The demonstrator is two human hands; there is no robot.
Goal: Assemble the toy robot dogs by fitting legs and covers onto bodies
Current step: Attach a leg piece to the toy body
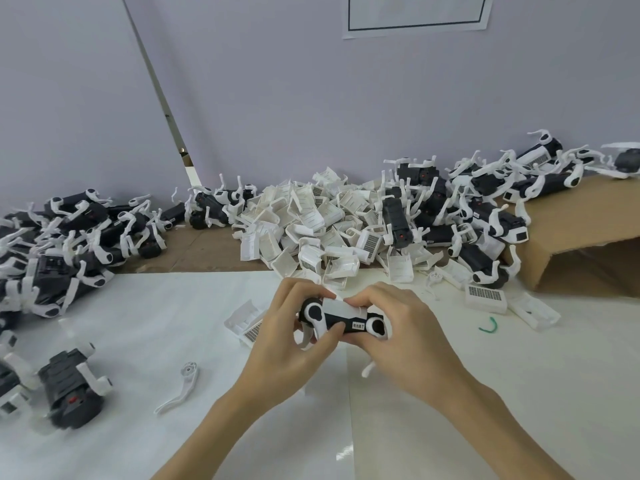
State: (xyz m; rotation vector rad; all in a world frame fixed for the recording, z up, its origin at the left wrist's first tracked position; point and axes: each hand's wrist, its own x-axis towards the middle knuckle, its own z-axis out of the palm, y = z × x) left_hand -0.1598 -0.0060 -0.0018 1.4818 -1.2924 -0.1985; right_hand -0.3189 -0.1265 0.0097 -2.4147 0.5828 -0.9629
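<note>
A flattened cardboard box (585, 233) lies at the right, one flap folded down – a green twist tie (489, 325) sits on the white sheet left of it, and a taped paper notice (417, 13) hangs on the wall above

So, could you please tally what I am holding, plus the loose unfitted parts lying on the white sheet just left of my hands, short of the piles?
toy dog, held: 1
white cover: 1
white leg: 1
Total: 3
</note>
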